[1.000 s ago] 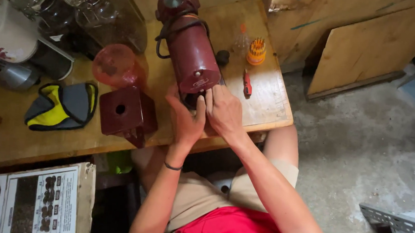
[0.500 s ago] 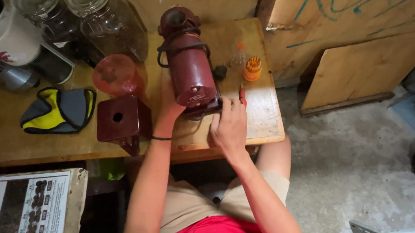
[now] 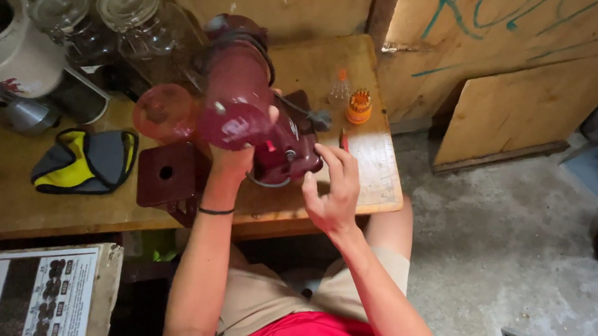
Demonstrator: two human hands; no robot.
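Observation:
My left hand [image 3: 233,166] grips a dark red, translucent cylindrical housing [image 3: 238,96] and holds it tilted above the table. Just right of it the maroon base of the appliance [image 3: 292,146] lies on the wooden table [image 3: 373,185], with a grey cord at its far side. My right hand [image 3: 332,190] is beside the base with its fingers spread, fingertips at the base's near edge. A red screwdriver [image 3: 343,140] lies just beyond that hand.
A pink translucent lid [image 3: 160,110] and a maroon square block with a hole [image 3: 169,175] lie left of my left arm. Also on the table are a grey-yellow glove [image 3: 84,160], glass jars [image 3: 126,12], an orange bit holder [image 3: 359,106] and a small bottle [image 3: 339,90]. A printed box [image 3: 33,297] stands below.
The appliance lay in one piece with both hands at its near end. Now my left hand has raised the cylindrical housing off the base, and my right hand has opened beside the base.

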